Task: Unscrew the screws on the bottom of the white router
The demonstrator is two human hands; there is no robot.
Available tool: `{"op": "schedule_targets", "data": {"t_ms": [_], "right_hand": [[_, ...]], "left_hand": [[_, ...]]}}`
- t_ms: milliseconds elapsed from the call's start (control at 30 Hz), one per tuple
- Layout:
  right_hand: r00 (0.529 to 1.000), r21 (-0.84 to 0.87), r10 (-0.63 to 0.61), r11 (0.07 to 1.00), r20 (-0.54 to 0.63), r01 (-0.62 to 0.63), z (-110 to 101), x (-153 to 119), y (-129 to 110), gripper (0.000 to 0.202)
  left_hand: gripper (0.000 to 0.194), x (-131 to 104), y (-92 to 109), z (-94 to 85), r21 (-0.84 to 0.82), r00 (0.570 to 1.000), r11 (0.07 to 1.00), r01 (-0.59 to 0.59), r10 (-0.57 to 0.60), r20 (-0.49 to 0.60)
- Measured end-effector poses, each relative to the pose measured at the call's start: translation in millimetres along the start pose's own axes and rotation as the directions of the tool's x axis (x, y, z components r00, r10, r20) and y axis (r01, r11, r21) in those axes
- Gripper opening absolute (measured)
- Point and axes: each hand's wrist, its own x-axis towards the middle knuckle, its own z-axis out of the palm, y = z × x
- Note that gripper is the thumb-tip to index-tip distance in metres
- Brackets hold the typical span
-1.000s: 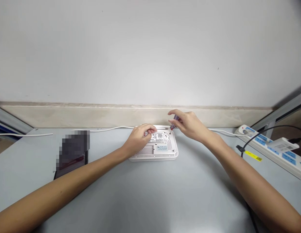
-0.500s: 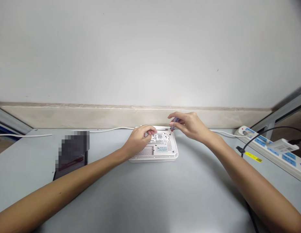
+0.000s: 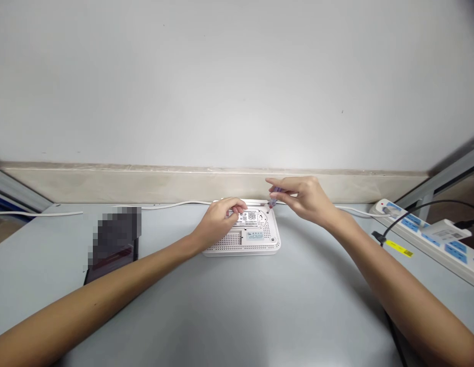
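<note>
A white router [image 3: 259, 251] lies flat on the table against the wall, its vented, labelled face upward. My left hand [image 3: 221, 219] rests on its left part, the fingers curled and the thumb apart from the index finger, with nothing visible held in them. Between the thumb and fingers of my right hand [image 3: 303, 196] is a small screwdriver [image 3: 273, 202] with a clear purplish handle. It is tilted, and its lower end is at the router's far right corner. The exact contact of its tip is too small to make out.
A dark phone-like device [image 3: 114, 260], partly blurred out, lies left beyond my left forearm. To the right stands a white power strip [image 3: 431, 237] with a plugged-in adapter [image 3: 445, 232] and a black cable [image 3: 431, 206]. A white cable [image 3: 175, 205] runs along the wall.
My right hand has shifted slightly to the right, and the screwdriver handle has turned a little in its fingers. The left hand and the router are nearly unchanged.
</note>
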Motion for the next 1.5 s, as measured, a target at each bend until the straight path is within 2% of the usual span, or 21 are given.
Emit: {"op": "schedule_targets", "data": {"t_ms": [133,200,333,433,600,800,933,1067,1233,1500], "right_hand": [[0.995,-0.177,-0.062,0.983,-0.079,0.047,0.6,0.2,0.7,0.032],[0.997,-0.211,-0.052,0.977,-0.062,0.038,-1.2,1.1,-2.9,0.031],[0.999,-0.14,0.002,0.99,0.053,0.005,-7.9,3.5,-13.1,0.03],[0.995,-0.054,0.039,0.998,0.088,-0.034,-12.0,4.1,-16.3,0.028],[0.998,-0.05,0.002,0.999,0.063,0.001,-13.2,3.2,-12.2,0.02],[0.997,-0.237,-0.059,0.97,-0.044,0.047,-6.7,2.3,-4.9,0.025],[0.998,-0.297,-0.057,0.953,-0.002,0.054,-6.3,1.9,-6.8,0.028],[0.997,-0.208,-0.011,0.978,0.07,0.026,-10.8,2.6,-12.5,0.029],[0.997,-0.058,-0.011,0.998,0.079,0.015,-12.8,3.1,-15.2,0.028],[1.0,-0.209,-0.029,0.977,-0.006,0.027,-4.5,1.3,-5.5,0.028]], "left_hand": [[0.028,0.0,-1.0,0.2,-0.003,1.0,1.0,0.003,-0.003,0.003],[0.027,0.0,-1.8,0.4,-0.007,1.0,1.0,-0.001,0.001,0.005],[0.027,-0.3,-2.0,0.1,-0.016,1.0,1.0,-0.002,0.002,0.004],[0.028,-0.6,-0.9,-0.4,-0.009,1.0,1.0,0.001,-0.001,0.003],[0.029,-0.5,0.2,-0.6,0.005,1.0,1.0,-0.011,0.011,0.001],[0.027,-0.4,-0.5,0.4,0.004,1.0,1.0,-0.008,0.008,0.003],[0.026,-0.9,-2.0,0.2,-0.001,1.0,1.0,-0.009,0.009,0.004],[0.027,-1.4,-3.2,0.1,0.008,1.0,1.0,-0.02,0.02,0.004],[0.027,-1.9,-3.2,0.5,0.022,0.999,0.999,-0.043,0.043,-0.003],[0.025,-2.7,-2.3,0.9,0.025,0.999,0.999,-0.041,0.041,0.003]]}}
